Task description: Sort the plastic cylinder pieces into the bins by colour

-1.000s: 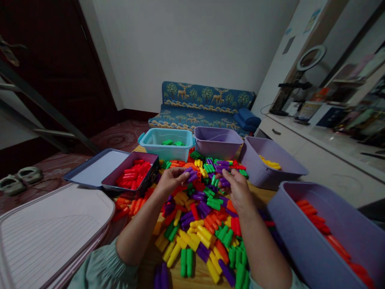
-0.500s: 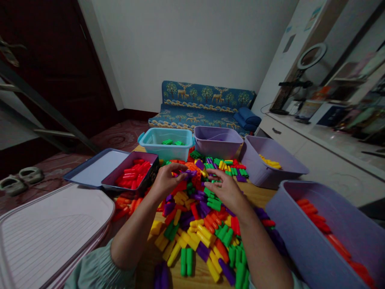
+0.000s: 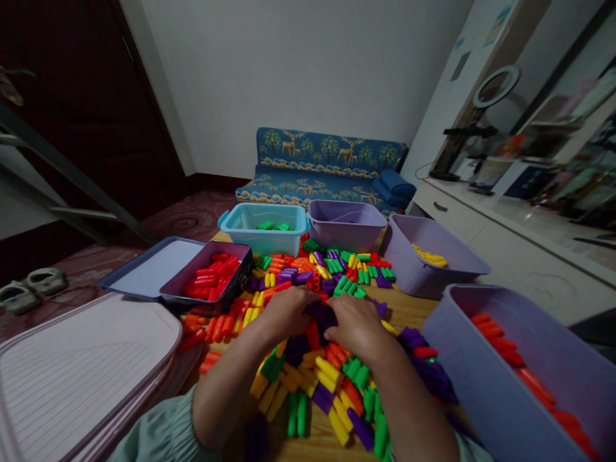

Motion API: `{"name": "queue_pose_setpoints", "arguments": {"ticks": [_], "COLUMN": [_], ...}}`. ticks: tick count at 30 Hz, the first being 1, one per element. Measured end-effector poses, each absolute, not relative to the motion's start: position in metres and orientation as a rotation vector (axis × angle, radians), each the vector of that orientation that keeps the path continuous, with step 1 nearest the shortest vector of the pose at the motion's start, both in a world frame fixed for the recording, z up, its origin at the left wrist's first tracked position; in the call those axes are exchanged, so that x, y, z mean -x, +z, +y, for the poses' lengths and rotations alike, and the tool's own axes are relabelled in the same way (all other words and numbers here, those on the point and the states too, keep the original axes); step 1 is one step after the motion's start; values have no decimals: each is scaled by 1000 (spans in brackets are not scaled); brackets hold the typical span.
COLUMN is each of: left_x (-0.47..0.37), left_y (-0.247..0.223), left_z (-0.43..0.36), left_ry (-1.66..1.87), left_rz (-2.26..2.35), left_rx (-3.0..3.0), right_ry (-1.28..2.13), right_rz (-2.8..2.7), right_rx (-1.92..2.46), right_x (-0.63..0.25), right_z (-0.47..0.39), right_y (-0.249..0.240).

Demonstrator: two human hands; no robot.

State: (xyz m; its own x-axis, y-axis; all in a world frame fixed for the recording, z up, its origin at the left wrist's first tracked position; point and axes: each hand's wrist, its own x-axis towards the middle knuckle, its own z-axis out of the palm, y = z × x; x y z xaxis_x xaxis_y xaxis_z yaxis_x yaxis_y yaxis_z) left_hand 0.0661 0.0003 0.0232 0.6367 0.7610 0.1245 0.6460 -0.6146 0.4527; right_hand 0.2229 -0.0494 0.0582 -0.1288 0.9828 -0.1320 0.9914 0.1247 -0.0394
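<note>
Two bare hands work low in the heap, the left hand point(image 3: 287, 311) and right hand point(image 3: 355, 323) at dark purple pieces point(image 3: 321, 314); whether either has closed on any cannot be told. The loose plastic pieces point(image 3: 328, 369) cover much of the table point(image 3: 408, 308), so a broad push could scatter some off its edge. No brand or label is legible.

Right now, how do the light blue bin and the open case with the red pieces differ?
The light blue bin holds a few green pieces; the open case holds a heap of red ones. The bin is pale blue with a handle at its end, whereas the case is dark with a hinged lid laid open. Both contain pieces of a single visible color.
</note>
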Motion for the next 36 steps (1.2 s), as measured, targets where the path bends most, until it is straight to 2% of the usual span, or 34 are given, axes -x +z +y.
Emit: {"name": "queue_pose_setpoints", "arguments": {"ticks": [7, 12, 15, 18, 21, 29, 32, 36], "left_x": [-65, -64, -65, -63, -58, -42, -41, -40], "left_y": [10, 17, 19, 16, 13, 21, 23, 19], "left_z": [12, 16, 20, 25, 29, 27, 26, 29], "left_ry": [678, 893, 957, 1047, 1083, 1083, 1090, 1160], "left_rz": [1103, 1192, 1101, 966, 962, 1409, 1426, 1360], "left_rx": [-2340, -1960, -1548, -1271, -1319, -1967, -1983, -1879], "right_ry": [-167, -296, -590, -952, -802, -427, -278, -247], "right_rz": [2347, 2396, 2647, 2869, 2895, 2775, 2686, 2585], "right_rx": [-2119, -2494, -2746, -2789, -2616, -1669, -1592, -1644], "right_x": [-225, -241, -246, -243, -237, -197, -180, -171], "right_z": [-45, -33, -23, -19, -26, -66, -71, -70], "right_y": [51, 51, 47, 43, 46, 58, 53, 46]}}
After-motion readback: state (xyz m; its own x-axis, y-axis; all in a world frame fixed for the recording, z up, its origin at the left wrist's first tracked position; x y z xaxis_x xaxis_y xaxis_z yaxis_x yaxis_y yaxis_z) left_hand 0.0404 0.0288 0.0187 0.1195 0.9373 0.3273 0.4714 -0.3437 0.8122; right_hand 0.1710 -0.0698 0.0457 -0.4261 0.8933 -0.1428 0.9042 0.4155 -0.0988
